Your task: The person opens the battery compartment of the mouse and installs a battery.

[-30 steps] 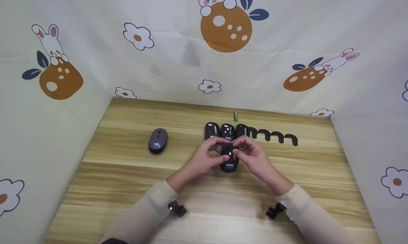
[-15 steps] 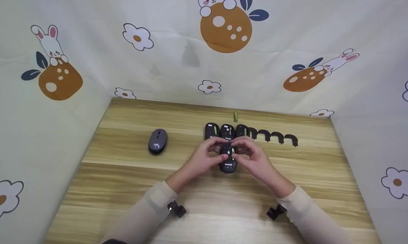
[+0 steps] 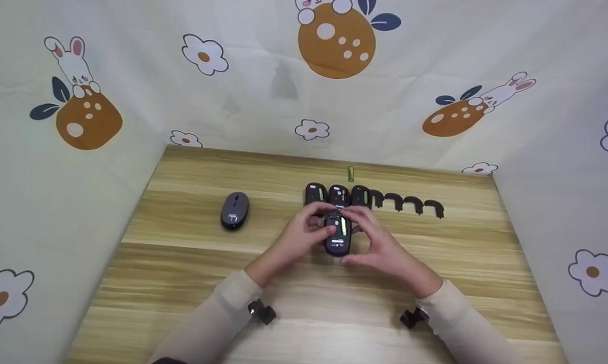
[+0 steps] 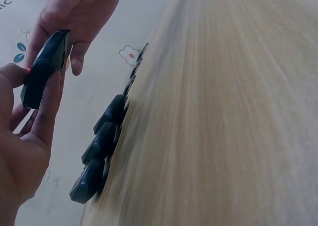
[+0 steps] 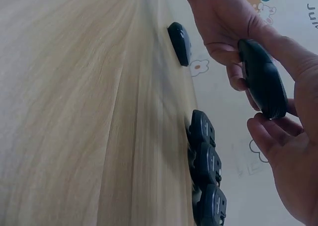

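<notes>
In the head view a dark computer mouse (image 3: 338, 242) is held underside up above the table, a bright green battery (image 3: 344, 226) in its slot. My left hand (image 3: 304, 230) grips its left side, thumb on the underside and fingers beneath. The right hand (image 3: 377, 242) is spread at its other side, fingertips at the far end and thumb by the near end. In the left wrist view the right thumb stands apart from the mouse (image 4: 43, 74); the right wrist view has the right fingers near one end of the mouse (image 5: 263, 79).
Just beyond the hands, three upturned mice (image 3: 315, 194) lie in a row, green batteries in them. Several curved black covers (image 3: 413, 204) continue the row rightward. A loose green battery (image 3: 351, 174) lies behind. One upright grey mouse (image 3: 235, 211) sits at left on the wooden table (image 3: 182, 283).
The right thumb has left the battery slot and moved toward the mouse's near end, uncovering the battery. The held mouse has shifted slightly left and tilted. My left hand still grips it.
</notes>
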{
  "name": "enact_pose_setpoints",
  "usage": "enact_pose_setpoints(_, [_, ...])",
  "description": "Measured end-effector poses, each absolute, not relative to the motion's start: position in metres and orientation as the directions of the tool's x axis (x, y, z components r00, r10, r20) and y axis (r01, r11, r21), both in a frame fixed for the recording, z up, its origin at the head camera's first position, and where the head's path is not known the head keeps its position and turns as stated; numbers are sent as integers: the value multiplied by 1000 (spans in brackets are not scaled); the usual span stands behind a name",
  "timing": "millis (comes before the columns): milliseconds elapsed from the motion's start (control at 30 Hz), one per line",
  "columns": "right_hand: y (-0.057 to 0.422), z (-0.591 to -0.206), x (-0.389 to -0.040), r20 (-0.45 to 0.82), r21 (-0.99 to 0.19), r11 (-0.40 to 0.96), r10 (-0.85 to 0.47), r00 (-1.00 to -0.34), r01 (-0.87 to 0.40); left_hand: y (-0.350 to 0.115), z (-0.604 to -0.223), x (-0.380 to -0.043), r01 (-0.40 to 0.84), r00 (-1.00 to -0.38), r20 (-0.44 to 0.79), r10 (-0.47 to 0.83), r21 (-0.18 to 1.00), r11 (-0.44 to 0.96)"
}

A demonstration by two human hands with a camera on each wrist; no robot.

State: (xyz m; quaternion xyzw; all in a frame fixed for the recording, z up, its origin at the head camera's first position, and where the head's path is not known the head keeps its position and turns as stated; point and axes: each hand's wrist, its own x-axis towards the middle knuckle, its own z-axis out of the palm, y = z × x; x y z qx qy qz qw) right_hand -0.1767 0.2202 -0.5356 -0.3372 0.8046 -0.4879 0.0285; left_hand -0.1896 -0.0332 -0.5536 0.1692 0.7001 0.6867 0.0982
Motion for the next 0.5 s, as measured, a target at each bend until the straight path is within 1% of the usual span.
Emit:
enact_pose_setpoints(233, [218, -537, -176, 240, -774, 380, -565, -789, -507, -36, -554, -190, 78, -926, 75, 371, 997, -8])
enact_pose_setpoints(367, [216, -537, -177, 245, -787, 370, -547, -800, -494, -39, -554, -191, 103, -919, 82, 386, 994, 34])
enact_pose_setpoints(500, [214, -539, -180, 262, -797, 353, -528, -808, -490, -45, -553, -192, 118, -896, 86, 436, 992, 46])
